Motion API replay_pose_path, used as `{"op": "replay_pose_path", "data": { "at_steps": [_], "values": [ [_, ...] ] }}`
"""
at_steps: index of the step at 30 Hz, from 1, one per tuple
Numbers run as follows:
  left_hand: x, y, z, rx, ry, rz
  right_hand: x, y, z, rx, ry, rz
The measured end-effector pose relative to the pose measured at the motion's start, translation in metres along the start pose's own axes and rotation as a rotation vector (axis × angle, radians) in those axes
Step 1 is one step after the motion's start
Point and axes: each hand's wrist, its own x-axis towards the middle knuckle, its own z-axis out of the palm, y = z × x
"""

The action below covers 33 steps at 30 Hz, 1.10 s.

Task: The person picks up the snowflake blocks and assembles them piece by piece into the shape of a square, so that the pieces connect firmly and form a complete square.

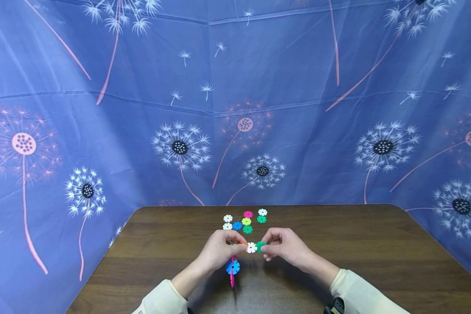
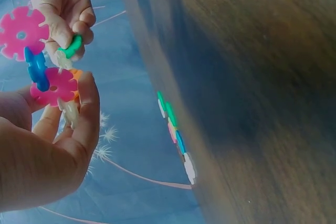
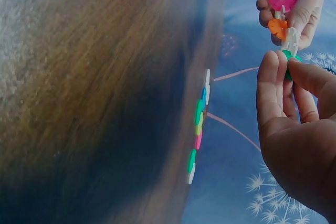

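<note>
My left hand (image 1: 219, 250) pinches a chain of notched plastic snowflake discs near its orange disc (image 3: 276, 30). From that hand hang a blue disc (image 1: 235, 264) and a pink disc (image 1: 232, 281), above the table. In the left wrist view, another pink disc (image 2: 64, 81) and a whitish disc (image 2: 69, 114) sit by the left fingers. My right hand (image 1: 285, 248) pinches a green disc (image 1: 260, 246) between thumb and fingers. Between the two hands a white disc (image 1: 251, 251) meets the green one at its edge, and the left fingertips partly cover the orange disc.
Several loose discs lie flat farther back on the brown wooden table (image 1: 337, 235): white (image 1: 227, 218), blue (image 1: 237, 225), yellow (image 1: 246, 221), pink (image 1: 248, 214) and green (image 1: 261, 219) among them. Behind the table hangs a blue dandelion-print cloth (image 1: 306, 131).
</note>
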Motion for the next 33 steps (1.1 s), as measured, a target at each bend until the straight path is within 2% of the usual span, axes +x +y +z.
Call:
{"op": "replay_pose_path", "data": {
  "at_steps": [11, 20, 28, 33],
  "values": [
    [-0.0010, -0.0003, 0.0032, -0.046, 0.060, -0.008, 0.0024, -0.0006, 0.0022, 0.014, 0.032, -0.012],
    [0.0017, 0.0004, 0.0058, -0.009, 0.100, -0.011, 0.0026, -0.0028, 0.0016, 0.014, 0.048, 0.008],
    [-0.0003, -0.0006, 0.0100, 0.012, 0.087, 0.014, -0.0006, -0.0005, 0.0035, 0.029, 0.025, -0.024],
    [-0.0018, 0.0018, 0.0077, 0.011, 0.061, 0.007, 0.0004, -0.0006, 0.0045, 0.033, 0.026, -0.030]
  ]
}}
